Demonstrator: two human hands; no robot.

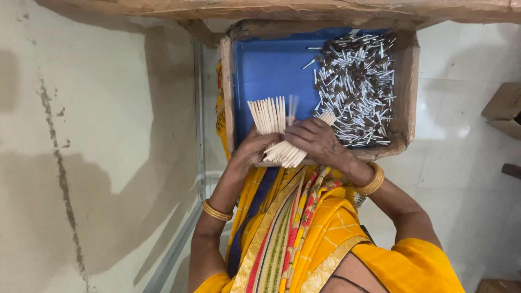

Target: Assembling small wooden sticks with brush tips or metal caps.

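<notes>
Sticks (274, 127) bundled in left hand (251, 149) grip; right hand (317, 138) clasps same bundle, over tray (271, 68).

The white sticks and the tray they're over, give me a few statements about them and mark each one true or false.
1. Both hands hold white sticks. True: the left hand and right hand each have a grip on a bundle.
2. The tray is red. False: it is blue, inside a cardboard box.
3. The pile of dark-tipped sticks lies on the tray's right side. True.
4. The wrists are bare. False: a gold bangle sits on the right wrist and another on the left.
5. The box sits on grass. False: pale floor tiles surround it.
</notes>
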